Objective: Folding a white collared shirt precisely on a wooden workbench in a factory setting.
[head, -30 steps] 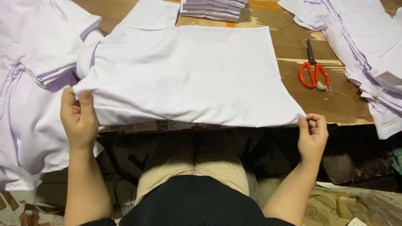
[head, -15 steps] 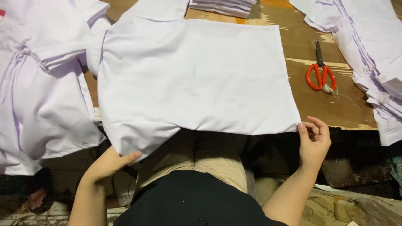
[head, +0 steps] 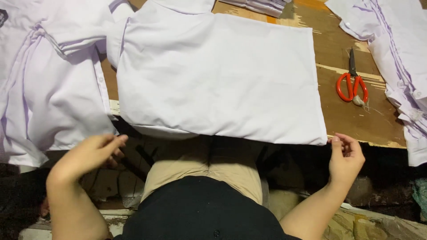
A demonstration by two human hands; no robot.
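A white shirt (head: 213, 75) lies flat, back side up, on the brown wooden table (head: 356, 124), its hem hanging slightly over the near edge. My right hand (head: 346, 156) is at the shirt's lower right corner, its fingertips pinching the hem there. My left hand (head: 89, 153) hovers below the table edge, just under the shirt's lower left corner. Its fingers are stretched out and hold nothing, and it is not touching the cloth. My lap in tan trousers shows beneath the table edge.
Orange-handled scissors (head: 352, 85) lie on the table right of the shirt. More white shirts are heaped at the left (head: 49, 89) and at the right edge (head: 400, 49). A folded stack (head: 262, 5) sits at the far edge.
My left hand let go of the shirt's lower left corner and dropped below the table edge. The shirt now lies flatter. My right hand stayed at the right corner.
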